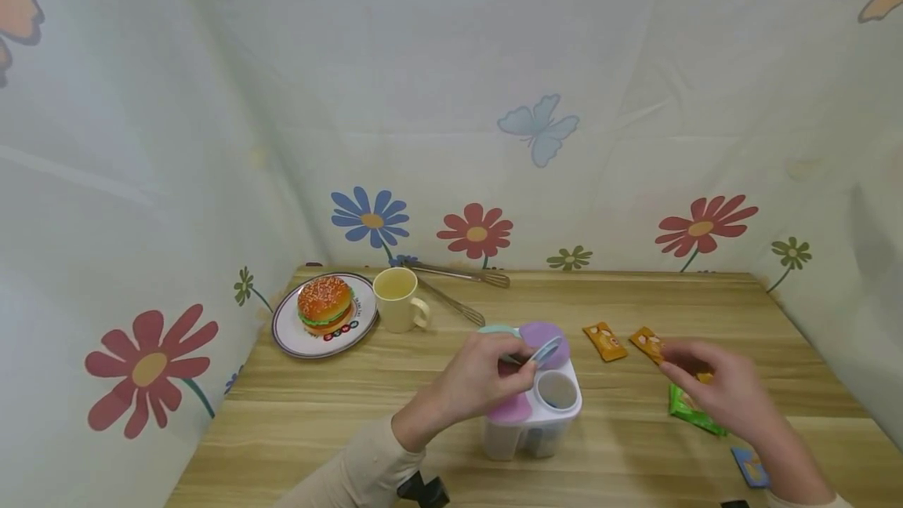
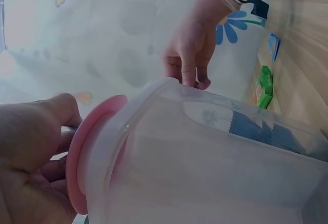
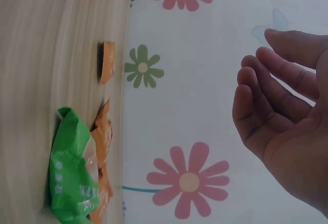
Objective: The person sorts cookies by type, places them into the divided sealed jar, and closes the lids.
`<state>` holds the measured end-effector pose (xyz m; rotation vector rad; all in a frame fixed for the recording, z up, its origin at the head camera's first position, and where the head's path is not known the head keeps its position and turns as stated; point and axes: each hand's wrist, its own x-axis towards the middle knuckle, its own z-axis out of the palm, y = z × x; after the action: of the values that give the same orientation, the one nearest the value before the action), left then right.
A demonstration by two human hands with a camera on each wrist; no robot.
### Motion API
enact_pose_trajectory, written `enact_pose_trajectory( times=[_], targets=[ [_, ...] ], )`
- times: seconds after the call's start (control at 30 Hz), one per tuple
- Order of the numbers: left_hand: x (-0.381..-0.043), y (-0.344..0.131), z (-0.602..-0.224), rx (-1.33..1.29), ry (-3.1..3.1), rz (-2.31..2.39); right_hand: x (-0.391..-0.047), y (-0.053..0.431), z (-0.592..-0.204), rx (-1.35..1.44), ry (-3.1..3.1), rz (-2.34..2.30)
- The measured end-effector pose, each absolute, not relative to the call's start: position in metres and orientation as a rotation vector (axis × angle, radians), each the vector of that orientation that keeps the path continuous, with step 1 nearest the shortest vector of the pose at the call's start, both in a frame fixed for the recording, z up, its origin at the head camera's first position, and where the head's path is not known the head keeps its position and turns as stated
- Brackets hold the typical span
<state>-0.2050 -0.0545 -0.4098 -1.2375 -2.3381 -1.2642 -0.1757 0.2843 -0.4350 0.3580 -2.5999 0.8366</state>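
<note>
My left hand pinches a small light blue lid above a white and clear plastic container with several round mouths. One mouth, at the near right, is uncovered. Purple, pink and green lids cover others, the green one mostly hidden by the hand. Through the wall, blue packets show in the left wrist view. My right hand hovers over the packets at the right, fingers loosely bent with nothing in them. Nearest to it are an orange packet and a green packet.
Another orange packet lies right of the container, a blue packet near the front right. Farther left are a plate with a toy hamburger, a yellow mug and two whisk-like utensils. Flowered cloth surrounds the table.
</note>
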Motion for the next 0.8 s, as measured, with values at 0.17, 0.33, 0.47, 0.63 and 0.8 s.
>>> enact_pose_trajectory(
  times=[0.17, 0.33, 0.47, 0.63, 0.8],
  targets=[
    [-0.204, -0.055, -0.414, -1.239, -2.311, -1.259, -0.173, 0.291, -0.438, 0.301, -2.663, 0.824],
    [-0.202, -0.056, -0.416, -1.246, -2.269, -1.195, -0.169, 0.299, -0.440, 0.222, -2.713, 0.760],
    [-0.201, -0.057, -0.419, -1.237, -2.252, -1.162, -0.167, 0.305, -0.440, 0.142, -2.778, 0.736],
    [-0.197, -0.059, -0.421, -1.207, -2.202, -1.177, -0.166, 0.313, -0.441, 0.100, -2.795, 0.708],
    [-0.195, -0.060, -0.422, -1.203, -2.119, -1.215, -0.165, 0.322, -0.441, 0.081, -2.803, 0.679]
  ],
)
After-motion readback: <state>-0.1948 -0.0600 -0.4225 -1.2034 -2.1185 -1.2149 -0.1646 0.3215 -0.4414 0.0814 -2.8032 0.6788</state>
